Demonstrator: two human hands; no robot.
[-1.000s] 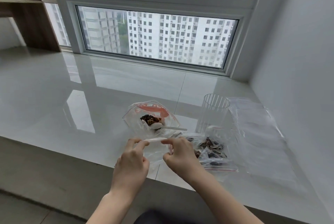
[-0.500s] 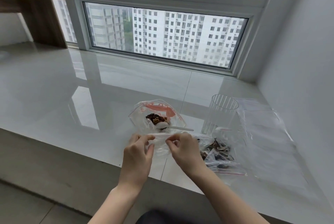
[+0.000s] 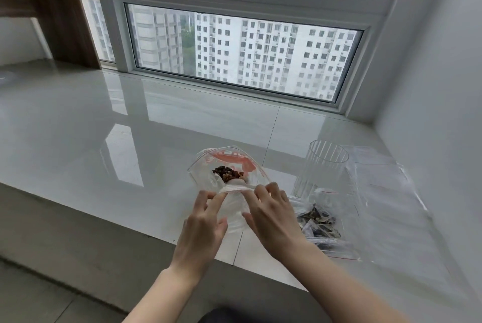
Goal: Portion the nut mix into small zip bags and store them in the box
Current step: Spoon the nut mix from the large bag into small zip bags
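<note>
Zip bag (image 3: 233, 214) is hanging above the desk's (image 3: 78, 127) near edge, both hands pinching its mouth: left hand (image 3: 202, 228), right hand (image 3: 273, 221). Fingertips should be parting the seal evenly, I'd say.

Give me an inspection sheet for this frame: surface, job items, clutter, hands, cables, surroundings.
Surface: glossy white sill, reflective.
Job's things: small zip bag held at its top edge; big bag of nut mix behind it; filled bags to the right.
Clutter: clear ribbed cup; flat empty bags.
Grip: left hand and right hand both pinch the small bag.
Cables: nothing seen.
Surroundings: window, wooden shelf; no box seen.
</note>
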